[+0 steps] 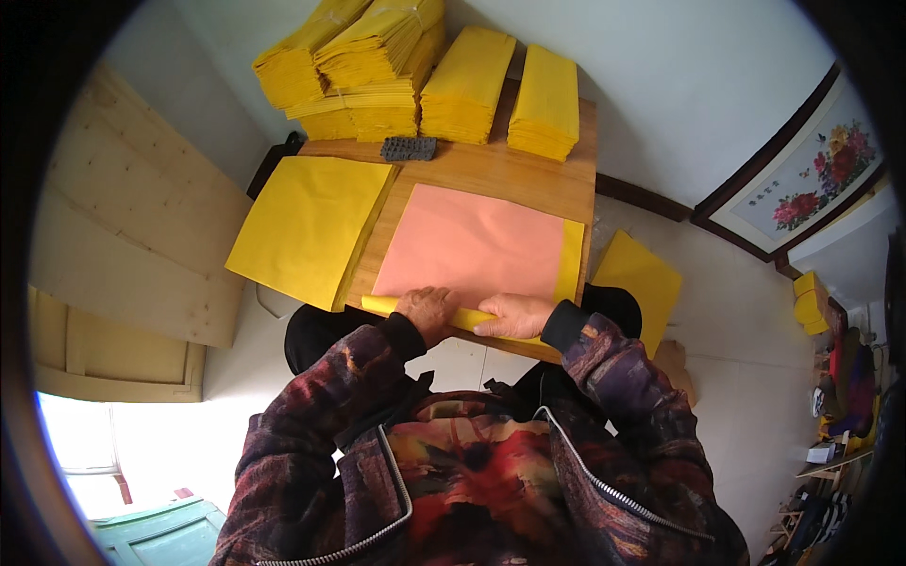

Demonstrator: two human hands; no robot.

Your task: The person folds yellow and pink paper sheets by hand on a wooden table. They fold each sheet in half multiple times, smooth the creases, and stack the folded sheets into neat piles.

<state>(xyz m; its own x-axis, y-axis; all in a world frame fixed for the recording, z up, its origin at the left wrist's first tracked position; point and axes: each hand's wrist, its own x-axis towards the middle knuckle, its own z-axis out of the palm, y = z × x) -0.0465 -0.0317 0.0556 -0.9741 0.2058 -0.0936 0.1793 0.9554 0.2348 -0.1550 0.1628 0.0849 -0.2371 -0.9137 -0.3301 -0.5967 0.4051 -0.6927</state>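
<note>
Before me on the table lies a pink sheet (481, 241) with a yellow margin along its right side. Its near edge is turned up into a narrow yellow fold (379, 304). My left hand (429, 311) grips this fold left of the middle, fingers curled over it. Farther right, my right hand (512, 315) is wrapped round the same fold, thumb toward the left hand. The fingertips of both hands are partly hidden. Left of the pink sheet is a stack of flat yellow paper (307, 222).
Folded yellow bundles (467, 85) stand along the table's (557, 174) far edge, some piled up. A dark grey textured block (409, 148) lies before them. More yellow sheets (642, 283) are beyond the table's right edge. A framed flower picture (802, 179) leans at the right wall.
</note>
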